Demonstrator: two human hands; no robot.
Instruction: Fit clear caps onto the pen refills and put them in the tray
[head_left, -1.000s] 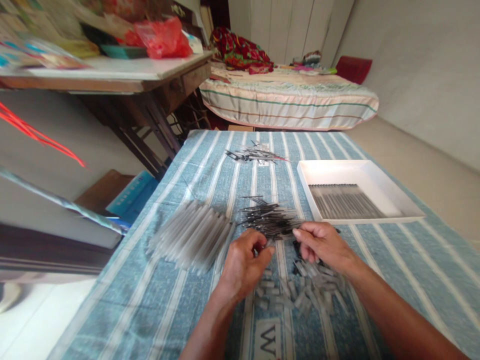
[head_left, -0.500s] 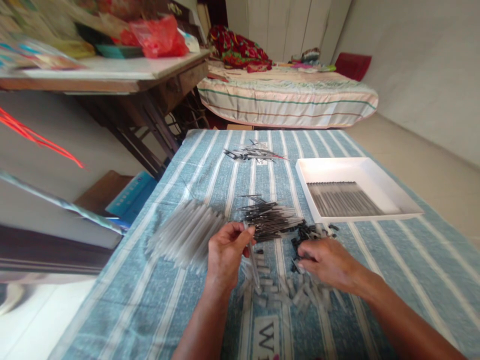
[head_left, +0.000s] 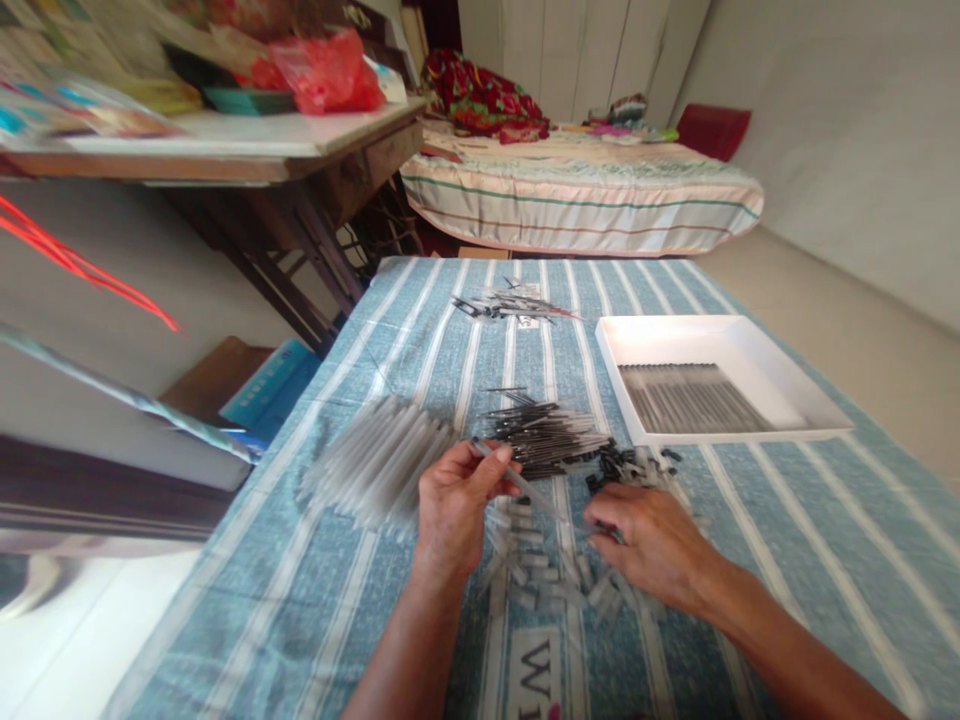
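Left hand: the left hand point(head_left: 457, 500) grasps one pale tube point(head_left: 531, 487) between thumb and fingers, slanting toward the other hand.
Right hand: the right hand point(head_left: 652, 535) has thumb and fingers drawn close; I can't tell whether they pinch anything.
Beside right fingertips: many small black pieces point(head_left: 619, 462), too jumbled to count.
Between and below hands: clear short pieces point(head_left: 540, 575), well over ten, loose.
Left of left hand: a heap of pale tubes point(head_left: 379, 465), more than ten.
Just beyond hands: one pile of thin dark rods point(head_left: 547, 440), uncountable.
Beyond right hand: one white box point(head_left: 806, 405), a row of slim tubes point(head_left: 686, 398) inside.
Farthest pile: thin scraps point(head_left: 510, 305).
Surface: blue-and-white striped cloth point(head_left: 285, 610).
Room past hands: bed point(head_left: 585, 205), side table point(head_left: 300, 135), red bag point(head_left: 337, 75).
Writing: a large "W" near the cloth's front; brands unreadable.
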